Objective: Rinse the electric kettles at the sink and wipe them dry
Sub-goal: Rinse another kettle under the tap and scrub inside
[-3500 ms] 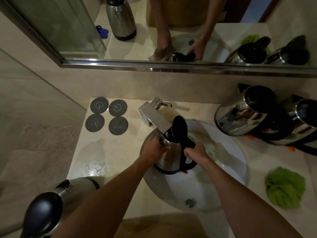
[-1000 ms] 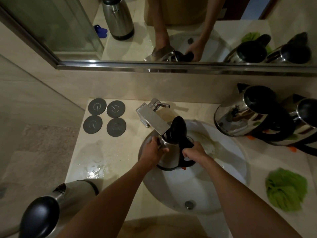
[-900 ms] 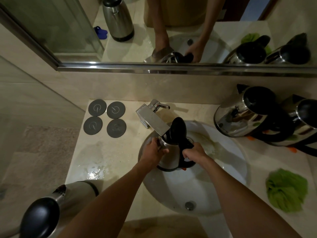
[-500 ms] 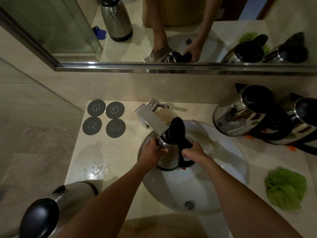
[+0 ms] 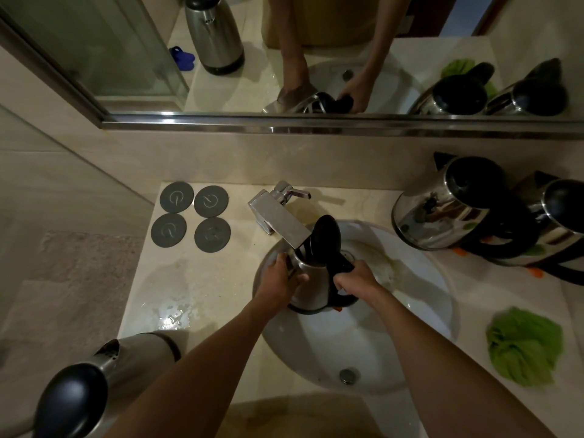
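1. Over the sink (image 5: 420, 311), a left hand (image 5: 279, 281) is cupping the kettle (image 5: 311, 286) body; a right hand (image 5: 355, 281) is gripping its handle beneath the tap (image 5: 279, 218).
2. Little appears to be changing since earlier, the open-lidded kettle staying put.

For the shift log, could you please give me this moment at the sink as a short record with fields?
held kettle: steel kettle, lid open, over the sink under the faucet
left hand: grips the kettle body
right hand: grips the black handle
right of sink: two kettles, green scrubber
left counter: four grey discs, one kettle
water flow: cannot tell
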Demonstrator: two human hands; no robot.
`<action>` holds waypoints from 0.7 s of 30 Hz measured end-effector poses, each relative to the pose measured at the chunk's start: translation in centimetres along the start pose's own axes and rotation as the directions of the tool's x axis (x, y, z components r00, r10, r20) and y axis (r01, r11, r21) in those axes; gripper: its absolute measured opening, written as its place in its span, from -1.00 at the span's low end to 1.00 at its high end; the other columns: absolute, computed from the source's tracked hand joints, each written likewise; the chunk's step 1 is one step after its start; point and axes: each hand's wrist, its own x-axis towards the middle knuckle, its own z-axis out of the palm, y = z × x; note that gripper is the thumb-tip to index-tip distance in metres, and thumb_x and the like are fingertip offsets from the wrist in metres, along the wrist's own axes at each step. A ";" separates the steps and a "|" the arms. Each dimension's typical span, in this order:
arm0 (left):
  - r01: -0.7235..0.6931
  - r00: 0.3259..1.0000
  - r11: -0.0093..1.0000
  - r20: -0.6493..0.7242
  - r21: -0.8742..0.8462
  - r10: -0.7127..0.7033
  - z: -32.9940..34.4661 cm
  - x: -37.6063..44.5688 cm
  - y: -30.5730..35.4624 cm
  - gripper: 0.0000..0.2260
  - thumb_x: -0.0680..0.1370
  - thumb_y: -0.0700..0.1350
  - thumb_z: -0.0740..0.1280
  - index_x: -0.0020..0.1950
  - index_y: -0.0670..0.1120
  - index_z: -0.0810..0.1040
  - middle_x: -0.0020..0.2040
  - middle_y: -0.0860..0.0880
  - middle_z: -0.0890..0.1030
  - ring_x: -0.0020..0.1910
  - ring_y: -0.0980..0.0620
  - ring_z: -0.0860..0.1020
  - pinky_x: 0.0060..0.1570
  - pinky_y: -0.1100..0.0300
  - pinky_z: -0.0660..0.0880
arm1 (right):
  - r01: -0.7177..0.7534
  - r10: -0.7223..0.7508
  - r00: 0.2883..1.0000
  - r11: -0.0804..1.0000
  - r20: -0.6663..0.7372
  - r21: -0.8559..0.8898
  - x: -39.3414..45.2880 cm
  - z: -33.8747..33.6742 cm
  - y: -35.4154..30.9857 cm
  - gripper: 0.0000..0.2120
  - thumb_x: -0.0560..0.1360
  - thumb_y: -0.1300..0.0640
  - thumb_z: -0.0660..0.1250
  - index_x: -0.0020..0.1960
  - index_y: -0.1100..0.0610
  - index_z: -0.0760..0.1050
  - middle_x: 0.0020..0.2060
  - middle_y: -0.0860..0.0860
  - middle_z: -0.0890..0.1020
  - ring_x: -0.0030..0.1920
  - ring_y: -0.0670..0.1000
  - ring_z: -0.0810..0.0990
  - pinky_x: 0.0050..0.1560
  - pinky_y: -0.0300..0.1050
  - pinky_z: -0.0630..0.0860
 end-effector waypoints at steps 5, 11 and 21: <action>-0.004 1.000 1.000 0.006 0.007 0.004 0.0 -0.1 0.0 -0.54 0.53 -0.01 0.43 0.35 -0.10 0.37 0.25 -0.09 0.53 0.19 0.00 0.49 0.02 0.23 0.34 | -0.003 0.003 1.000 1.000 0.009 -0.004 -0.2 -0.1 0.0 -0.64 0.25 0.31 0.31 0.00 0.12 0.32 -0.25 0.02 0.46 -0.21 0.03 0.49 -0.32 -0.15 0.37; -0.015 1.000 1.000 -0.004 -0.011 0.015 0.0 -0.3 0.0 -0.59 0.52 -0.05 0.44 0.28 -0.14 0.39 0.20 -0.10 0.55 0.15 -0.03 0.51 -0.02 0.23 0.32 | 0.007 -0.007 1.000 1.000 -0.005 -0.017 -0.3 0.0 -0.1 -0.76 0.31 0.33 0.30 -0.05 0.15 0.38 -0.25 0.05 0.49 -0.23 0.02 0.52 -0.34 -0.17 0.38; 0.007 1.000 1.000 -0.002 0.003 -0.007 0.0 -0.1 0.3 -0.60 0.53 -0.04 0.44 0.28 -0.13 0.40 0.19 -0.10 0.55 0.05 0.03 0.46 -0.02 0.20 0.33 | 0.032 -0.032 0.999 0.997 0.004 -0.066 -0.5 -0.4 -0.6 -0.82 0.36 0.34 0.29 -0.09 0.17 0.36 -0.29 0.04 0.48 -0.31 -0.01 0.51 -0.45 -0.24 0.33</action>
